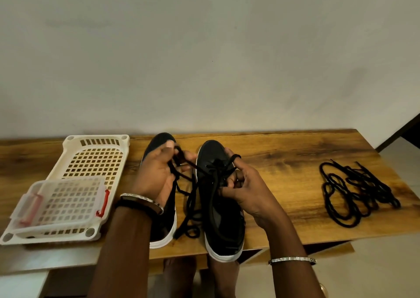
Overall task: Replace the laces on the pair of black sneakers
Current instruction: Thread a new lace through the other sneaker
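Observation:
Two black sneakers with white soles stand side by side on the wooden table, toes pointing away. My left hand hovers over the left sneaker and pinches a loop of black lace that runs across to the right sneaker. My right hand rests on the right sneaker's eyelet area, fingers curled round the lace there. Loose lace trails between the two shoes. A separate tangle of black laces lies on the table to the right.
A white perforated plastic basket lies at the table's left, with a smaller clear tray with red clips on it. A plain wall stands behind. The table's front edge runs just under the shoe heels; my feet show below.

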Demonstrator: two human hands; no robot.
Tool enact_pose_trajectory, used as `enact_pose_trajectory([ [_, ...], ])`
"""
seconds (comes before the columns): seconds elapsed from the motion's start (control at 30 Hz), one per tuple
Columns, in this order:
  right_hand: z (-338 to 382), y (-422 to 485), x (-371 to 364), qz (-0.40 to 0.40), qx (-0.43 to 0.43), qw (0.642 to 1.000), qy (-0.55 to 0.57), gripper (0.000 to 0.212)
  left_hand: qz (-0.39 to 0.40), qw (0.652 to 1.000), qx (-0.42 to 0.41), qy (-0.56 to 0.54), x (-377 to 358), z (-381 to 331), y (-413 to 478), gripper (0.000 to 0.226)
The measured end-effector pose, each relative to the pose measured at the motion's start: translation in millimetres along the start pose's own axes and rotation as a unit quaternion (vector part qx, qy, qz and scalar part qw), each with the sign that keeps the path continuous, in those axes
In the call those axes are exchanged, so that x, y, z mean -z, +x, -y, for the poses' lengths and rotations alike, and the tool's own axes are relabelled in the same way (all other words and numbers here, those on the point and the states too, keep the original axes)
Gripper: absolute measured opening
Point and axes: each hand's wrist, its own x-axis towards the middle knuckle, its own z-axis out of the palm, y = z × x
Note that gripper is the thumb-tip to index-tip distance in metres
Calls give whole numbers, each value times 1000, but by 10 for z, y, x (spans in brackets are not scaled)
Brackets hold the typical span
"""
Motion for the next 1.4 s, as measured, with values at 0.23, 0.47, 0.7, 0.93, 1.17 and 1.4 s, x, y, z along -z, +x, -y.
enact_pose_trajectory([
  [0.23,-4,-16,15,-21,-12,999,22,60,-102,949,-99,281,29,27,1,24],
  [0.47,21,-14,32,-71,-52,996,16,44,16,677,-74,732,-52,171,-33,14],
  [0.7,65,-11,-12,-113,-84,990,-24,45,21,824,-100,557,37,154,-40,12],
  [0.93,163,-50,-11,-102,-110,989,-5,60,-11,990,-24,136,5,-13,-22,31],
  [1.17,165,-62,-34,-92,-87,990,-61,44,-46,978,-30,203,-49,163,48,29],
  [1.4,174,-51,-49,-85,-75,988,-102,40,-53,878,-55,472,-8,348,49,29],
])
